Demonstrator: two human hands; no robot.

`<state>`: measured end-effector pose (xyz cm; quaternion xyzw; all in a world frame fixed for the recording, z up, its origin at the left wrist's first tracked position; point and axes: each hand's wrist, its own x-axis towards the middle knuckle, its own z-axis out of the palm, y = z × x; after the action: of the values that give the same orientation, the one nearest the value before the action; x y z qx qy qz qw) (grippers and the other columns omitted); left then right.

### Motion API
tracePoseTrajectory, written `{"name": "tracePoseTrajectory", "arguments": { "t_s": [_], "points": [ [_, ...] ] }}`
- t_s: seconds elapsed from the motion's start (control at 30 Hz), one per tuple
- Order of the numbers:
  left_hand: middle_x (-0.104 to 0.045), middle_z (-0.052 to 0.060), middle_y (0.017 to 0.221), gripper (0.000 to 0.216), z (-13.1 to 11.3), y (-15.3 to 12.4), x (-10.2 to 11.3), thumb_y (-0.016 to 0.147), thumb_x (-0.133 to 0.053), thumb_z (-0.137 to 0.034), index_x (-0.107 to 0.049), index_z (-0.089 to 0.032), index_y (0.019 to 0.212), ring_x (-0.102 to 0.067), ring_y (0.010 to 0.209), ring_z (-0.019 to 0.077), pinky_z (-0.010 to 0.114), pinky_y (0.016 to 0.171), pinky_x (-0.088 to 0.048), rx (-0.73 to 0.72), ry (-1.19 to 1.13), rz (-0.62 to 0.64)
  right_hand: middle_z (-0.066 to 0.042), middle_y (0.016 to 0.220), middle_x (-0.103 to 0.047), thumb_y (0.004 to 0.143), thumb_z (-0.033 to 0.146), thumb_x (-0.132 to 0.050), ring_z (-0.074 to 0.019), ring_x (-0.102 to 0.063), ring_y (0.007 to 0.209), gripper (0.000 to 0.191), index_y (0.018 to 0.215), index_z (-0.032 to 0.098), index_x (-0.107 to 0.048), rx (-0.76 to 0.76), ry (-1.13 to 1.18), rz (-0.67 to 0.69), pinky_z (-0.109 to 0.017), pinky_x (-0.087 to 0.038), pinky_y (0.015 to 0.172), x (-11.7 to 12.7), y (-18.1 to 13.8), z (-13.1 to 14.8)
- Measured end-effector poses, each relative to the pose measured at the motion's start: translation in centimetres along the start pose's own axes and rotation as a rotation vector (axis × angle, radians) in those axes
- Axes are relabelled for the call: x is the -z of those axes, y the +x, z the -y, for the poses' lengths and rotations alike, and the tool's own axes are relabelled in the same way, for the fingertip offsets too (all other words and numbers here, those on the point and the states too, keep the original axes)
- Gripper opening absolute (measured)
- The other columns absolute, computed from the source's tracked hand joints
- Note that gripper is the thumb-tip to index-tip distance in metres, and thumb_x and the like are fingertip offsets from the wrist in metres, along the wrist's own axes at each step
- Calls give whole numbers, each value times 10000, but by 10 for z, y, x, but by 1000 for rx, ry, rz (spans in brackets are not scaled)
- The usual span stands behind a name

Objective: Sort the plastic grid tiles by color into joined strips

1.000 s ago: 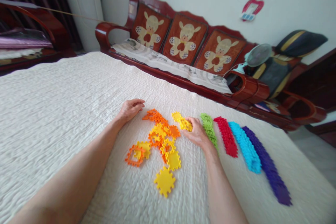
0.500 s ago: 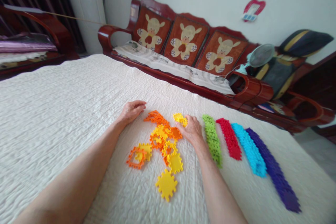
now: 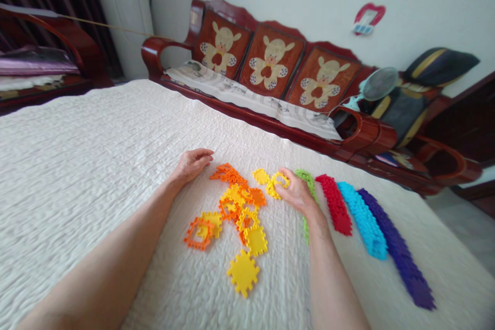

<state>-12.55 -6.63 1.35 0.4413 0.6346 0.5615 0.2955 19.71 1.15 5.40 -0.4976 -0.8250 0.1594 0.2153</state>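
Observation:
A loose heap of orange and yellow interlocking plastic tiles [image 3: 235, 206] lies on the white quilted bedspread [image 3: 96, 165]. My right hand [image 3: 296, 193] pinches a yellow open-frame tile [image 3: 279, 181] at the heap's right edge, beside another yellow tile [image 3: 261, 176]. My left hand [image 3: 191, 162] rests on the bedspread just left of the orange tiles [image 3: 227, 172], fingers loosely curled and holding nothing. A large solid yellow tile [image 3: 243, 271] lies nearest to me.
Right of my right hand lie sorted rows of tiles: green [image 3: 307, 180], red [image 3: 334, 203], blue [image 3: 361, 219] and purple [image 3: 398, 252]. A dark wooden bench [image 3: 270, 77] with cushioned backs runs along the bed's far side; a small fan [image 3: 377, 85] stands at its right end.
My right hand has lifted a yellow frame tile from the heap and shifted right, now covering part of the green row. My left hand has stayed put.

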Motion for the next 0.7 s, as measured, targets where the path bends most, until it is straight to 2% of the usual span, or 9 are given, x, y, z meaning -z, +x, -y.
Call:
{"name": "tracePoseTrajectory", "arguments": {
  "t_s": [0.1, 0.2, 0.43, 0.57, 0.7],
  "points": [
    [-701, 29, 717, 367, 1, 1, 0, 668, -650, -429, -724, -176, 922, -572, 572, 139, 250, 553, -436, 3, -11, -3, -93, 1173, -685, 729, 215, -586, -257, -656, 1051, 509, 1238, 198, -588, 17, 50, 141, -406, -499, 934, 7, -4, -4],
    [-715, 40, 753, 397, 2, 2, -1, 657, -653, -442, -721, -169, 936, -596, 611, 149, 252, 579, -455, 10, -25, 0, -93, 1221, -657, 715, 168, -583, -243, -633, 1093, 549, 1263, 206, -572, 56, 70, 204, -405, -474, 978, 7, -7, 0],
    [-703, 35, 728, 432, 1, 1, 0, 667, -631, -452, -723, -153, 965, -579, 596, 144, 253, 574, -442, 10, 12, 5, -137, 1324, -546, 718, 230, -646, -246, -531, 1223, 629, 1329, 178, -508, 90, 25, 252, -397, -390, 1066, 4, -8, 4],
    [-703, 35, 723, 418, 2, 1, 0, 671, -627, -439, -726, -155, 962, -582, 597, 145, 251, 572, -446, 0, 22, 1, -126, 1253, -555, 742, 220, -628, -226, -544, 1167, 581, 1309, 158, -512, 92, -59, 261, -357, -409, 1025, 2, -9, 6],
    [-710, 41, 739, 419, 1, 2, -1, 666, -624, -434, -723, -151, 959, -587, 604, 146, 250, 575, -452, 3, 20, -1, -109, 1135, -572, 715, 209, -644, -222, -565, 1064, 538, 1243, 146, -560, 76, -151, 194, -335, -429, 964, -5, -9, 7]
  ]
}}
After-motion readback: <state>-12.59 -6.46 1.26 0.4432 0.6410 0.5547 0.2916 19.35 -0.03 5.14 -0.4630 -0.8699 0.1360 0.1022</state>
